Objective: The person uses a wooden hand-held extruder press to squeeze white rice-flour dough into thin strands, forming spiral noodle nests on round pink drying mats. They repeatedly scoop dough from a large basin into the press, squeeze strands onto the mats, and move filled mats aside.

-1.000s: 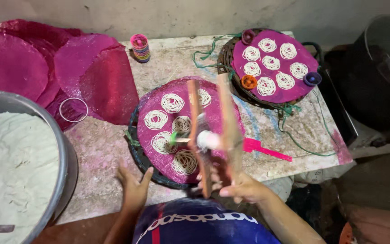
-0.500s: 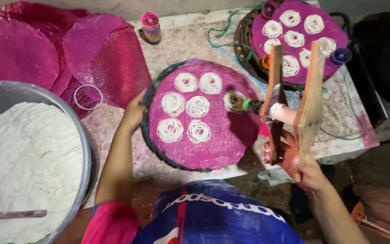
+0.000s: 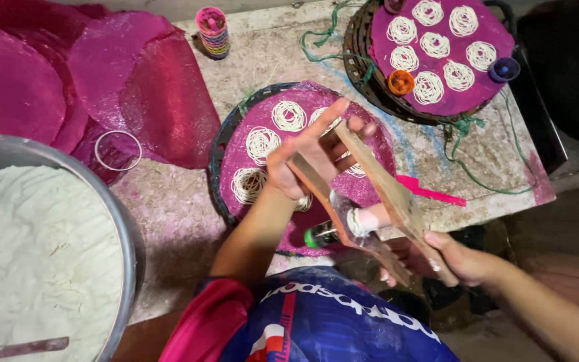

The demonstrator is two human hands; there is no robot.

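Keep the wooden press (image 3: 370, 194) steady over the pink mat (image 3: 370, 144): right hand (image 3: 454, 258) closed on its near handles, left hand (image 3: 303, 157) gripping the far ends.

Lighting: moderate, even and soft, from overhead; no hard glare. Brightest area: the white dough in the large grey metal bowl (image 3: 125, 234), slightly washed out. Shadows: soft, under that bowl's rim and beneath the round pink woven tray (image 3: 226, 144); upper right corner falls to near black. Sharpness: the two-armed wooden press (image 3: 363, 194) and left hand (image 3: 303, 161) show slight motion blur. Edges: mild wide-angle curvature.
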